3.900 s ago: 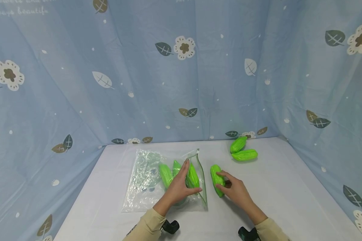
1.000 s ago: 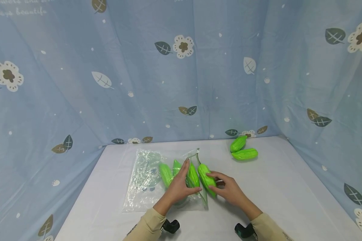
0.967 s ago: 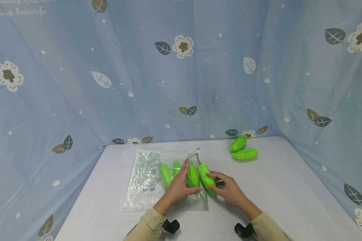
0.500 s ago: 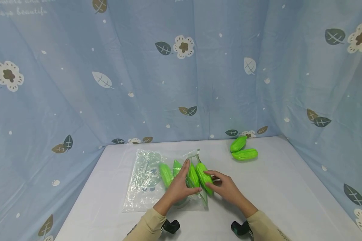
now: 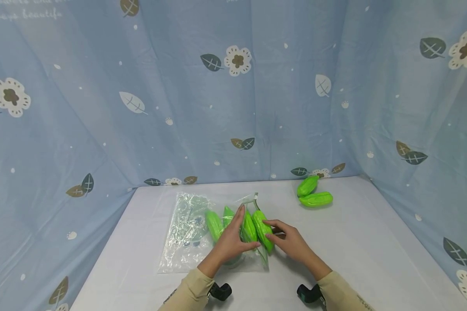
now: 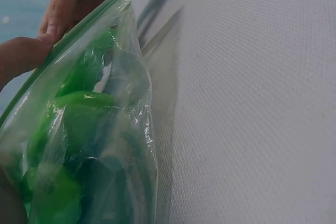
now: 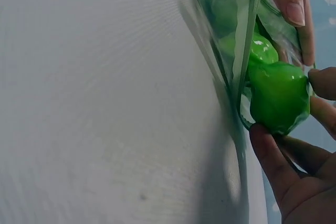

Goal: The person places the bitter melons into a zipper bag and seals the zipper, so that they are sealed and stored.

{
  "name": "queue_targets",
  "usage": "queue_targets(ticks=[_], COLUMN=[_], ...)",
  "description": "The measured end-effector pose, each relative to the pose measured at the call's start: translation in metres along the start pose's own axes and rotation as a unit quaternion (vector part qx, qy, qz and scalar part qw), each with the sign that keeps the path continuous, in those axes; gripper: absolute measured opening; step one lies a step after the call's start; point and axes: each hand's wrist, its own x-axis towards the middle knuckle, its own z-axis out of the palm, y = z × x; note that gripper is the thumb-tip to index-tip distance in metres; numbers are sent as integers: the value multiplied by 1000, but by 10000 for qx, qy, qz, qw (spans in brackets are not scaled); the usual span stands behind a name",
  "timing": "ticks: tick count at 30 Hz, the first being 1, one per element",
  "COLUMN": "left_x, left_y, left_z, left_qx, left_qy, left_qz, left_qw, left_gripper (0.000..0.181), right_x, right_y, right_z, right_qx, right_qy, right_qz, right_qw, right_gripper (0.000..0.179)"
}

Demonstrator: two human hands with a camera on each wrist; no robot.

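Note:
A clear zip bag with a green zip strip lies on its side, several bright green bitter melons inside. My left hand spans its mouth, thumb and fingers spread, holding up the upper film. My right hand grips another bitter melon right at the mouth, alongside the outermost melon in the bag. In the right wrist view, that gripped melon sits between my thumb and fingers, overlapping the zip edge. The left wrist view shows the bagged melons through the film.
Two more bitter melons lie at the back right of the white table. A blue curtain with leaves and flowers hangs behind and on both sides. Black wrist devices sit beneath both sleeves.
My right hand has carried its bitter melon left, from the table beside the bag into the bag's mouth. In the last half second it has barely moved. My left hand has stayed put.

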Motion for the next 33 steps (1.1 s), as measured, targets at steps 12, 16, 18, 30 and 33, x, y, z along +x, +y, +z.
queue_targets(ticks=[12,16,18,30,33], left_x=[0,-1,-1,-1,-1], left_y=[0,1,1,3,2], left_z=[0,0,0,1,2], left_qx=[-15,-9,-2,-9,0], left_qy=[-44,-51,-48,-52,-64], left_qz=[-2,-14,-5,-4,8], left_qw=[10000,10000,10000,10000,10000], left_gripper=[118,118,118,119,119], right_x=[2,3,3,8,8], right_y=[4,1,1,1,2], right_z=[-5,-6,-7,-9,-8], right_qx=[175,168,169,232,266], right_qy=[-126,-157,-187,-276,-309], right_qz=[-27,47,81,47,43], right_qw=[9998,9997,9996,9993,9992], right_gripper=[43,43,43,41,40])
